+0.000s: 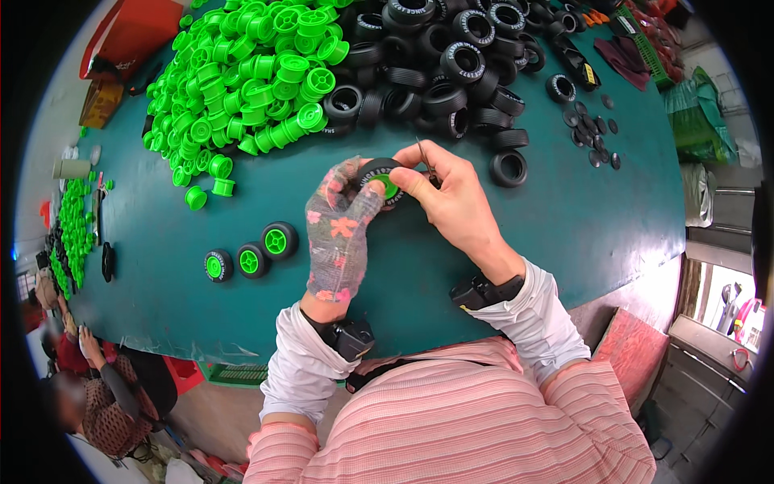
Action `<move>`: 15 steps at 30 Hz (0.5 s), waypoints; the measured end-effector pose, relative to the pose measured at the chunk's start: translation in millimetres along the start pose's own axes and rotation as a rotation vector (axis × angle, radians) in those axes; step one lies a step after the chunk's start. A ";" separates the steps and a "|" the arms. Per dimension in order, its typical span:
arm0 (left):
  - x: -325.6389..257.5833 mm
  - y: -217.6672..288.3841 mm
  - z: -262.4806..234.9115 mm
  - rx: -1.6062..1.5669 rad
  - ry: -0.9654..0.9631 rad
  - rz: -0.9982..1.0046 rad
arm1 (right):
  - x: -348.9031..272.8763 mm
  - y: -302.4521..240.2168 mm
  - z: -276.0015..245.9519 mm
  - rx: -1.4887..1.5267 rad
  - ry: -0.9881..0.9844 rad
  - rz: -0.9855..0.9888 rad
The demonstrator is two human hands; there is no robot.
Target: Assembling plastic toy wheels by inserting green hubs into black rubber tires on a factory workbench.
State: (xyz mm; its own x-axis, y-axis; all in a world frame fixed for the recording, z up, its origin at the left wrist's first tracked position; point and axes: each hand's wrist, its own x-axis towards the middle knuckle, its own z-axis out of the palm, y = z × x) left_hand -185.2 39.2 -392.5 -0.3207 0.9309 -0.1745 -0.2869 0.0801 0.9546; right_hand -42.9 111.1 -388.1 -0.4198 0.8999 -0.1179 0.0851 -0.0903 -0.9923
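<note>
Item: toy wheel (pixel 385 182), black tyre on green hub, held above the worktop (pixel 564 218). Left hand (pixel 343 222), gloved, clenched round the tyre; right hand (pixel 451 198) pinches its rim, a thin metal tool (pixel 426 161) tucked in the fingers. Advice: support the tyre evenly and press the hub square. Three finished wheels (pixel 250 258) lie left.

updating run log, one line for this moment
left hand: holds wheel | right hand: pinches wheel, holds thin tool | table

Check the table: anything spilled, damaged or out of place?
Nothing stands out. Green hubs and black tyres lie in loose heaps, three finished wheels sit in a row, and both hands hold one wheel.
</note>
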 end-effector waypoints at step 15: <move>0.0 -0.5 0.8 -0.118 -0.010 -0.063 | -1.3 -8.3 -14.0 0.120 -0.103 0.195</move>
State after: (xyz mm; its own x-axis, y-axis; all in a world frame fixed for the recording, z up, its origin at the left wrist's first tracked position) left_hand -184.3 39.5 -392.8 -0.2902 0.9288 -0.2305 -0.4105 0.0967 0.9067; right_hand -30.4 116.7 -379.1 -0.4961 0.8129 -0.3051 0.0678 -0.3140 -0.9470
